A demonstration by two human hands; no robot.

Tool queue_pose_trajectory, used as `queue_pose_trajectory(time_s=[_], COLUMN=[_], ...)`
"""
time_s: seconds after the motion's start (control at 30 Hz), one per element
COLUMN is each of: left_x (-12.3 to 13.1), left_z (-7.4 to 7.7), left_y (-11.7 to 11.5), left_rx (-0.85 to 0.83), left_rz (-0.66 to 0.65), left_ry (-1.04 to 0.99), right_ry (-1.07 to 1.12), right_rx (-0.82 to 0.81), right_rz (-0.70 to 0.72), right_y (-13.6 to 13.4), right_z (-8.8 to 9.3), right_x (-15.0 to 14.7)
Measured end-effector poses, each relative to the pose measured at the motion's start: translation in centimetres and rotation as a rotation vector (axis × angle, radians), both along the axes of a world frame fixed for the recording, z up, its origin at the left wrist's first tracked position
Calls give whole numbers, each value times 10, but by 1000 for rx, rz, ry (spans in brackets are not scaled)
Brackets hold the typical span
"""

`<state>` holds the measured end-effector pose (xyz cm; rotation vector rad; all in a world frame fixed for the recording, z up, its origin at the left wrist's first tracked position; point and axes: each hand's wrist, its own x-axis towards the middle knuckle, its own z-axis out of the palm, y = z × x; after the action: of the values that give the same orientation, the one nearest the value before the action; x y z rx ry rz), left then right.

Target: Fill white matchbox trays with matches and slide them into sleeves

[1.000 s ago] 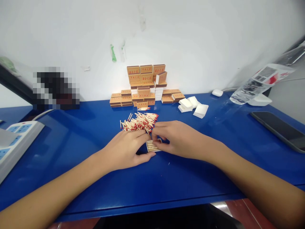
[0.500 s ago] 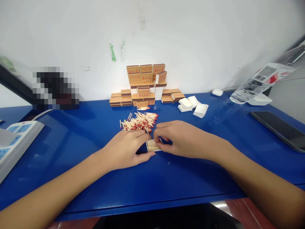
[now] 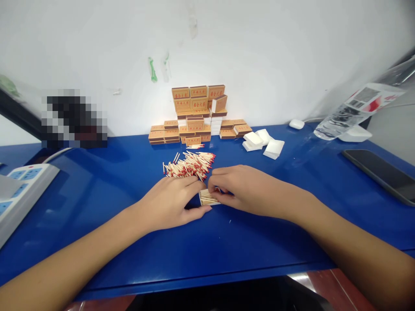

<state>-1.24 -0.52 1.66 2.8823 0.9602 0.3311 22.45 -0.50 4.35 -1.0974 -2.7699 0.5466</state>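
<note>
A small white matchbox tray (image 3: 212,204) lies on the blue table, with matches (image 3: 206,198) laid lengthwise in it. My left hand (image 3: 173,201) braces the tray's left end between thumb and fingers. Over the right end, my right hand (image 3: 243,188) has thumb and fingertips closed in a pinch on matches in the tray; the fingers hide that end. Just beyond my left fingers is a loose heap of red-tipped matches (image 3: 193,165). A few more matches (image 3: 195,147) lie behind the heap, in front of the matchboxes.
Stacked matchboxes (image 3: 198,106) stand against the wall. Right of them are several white trays (image 3: 254,140), a white case (image 3: 296,124), a plastic bottle (image 3: 340,114) and a phone (image 3: 379,172). A power strip (image 3: 30,190) sits on the left. The table's front edge (image 3: 207,283) is near me.
My right fingers have shifted slightly over the tray, and the matches under them lie a little differently. My left hand keeps its place at the tray.
</note>
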Motion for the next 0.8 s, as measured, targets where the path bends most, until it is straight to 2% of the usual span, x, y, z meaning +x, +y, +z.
queue_pose_trajectory(time_s=[0.2,0.43,0.8], left_x=[1,2,1], left_z=[1,2,2], left_y=[0,0,1], left_rx=[-17,-5,4], left_rz=[20,38,26], left_ry=[7,27,38], right_ry=[12,7,135], right_rx=[0,-5,-138], right_rz=[-1,-28,69], right_y=[0,-3,0], right_z=[-2,3,1], right_x=[-2,1,1])
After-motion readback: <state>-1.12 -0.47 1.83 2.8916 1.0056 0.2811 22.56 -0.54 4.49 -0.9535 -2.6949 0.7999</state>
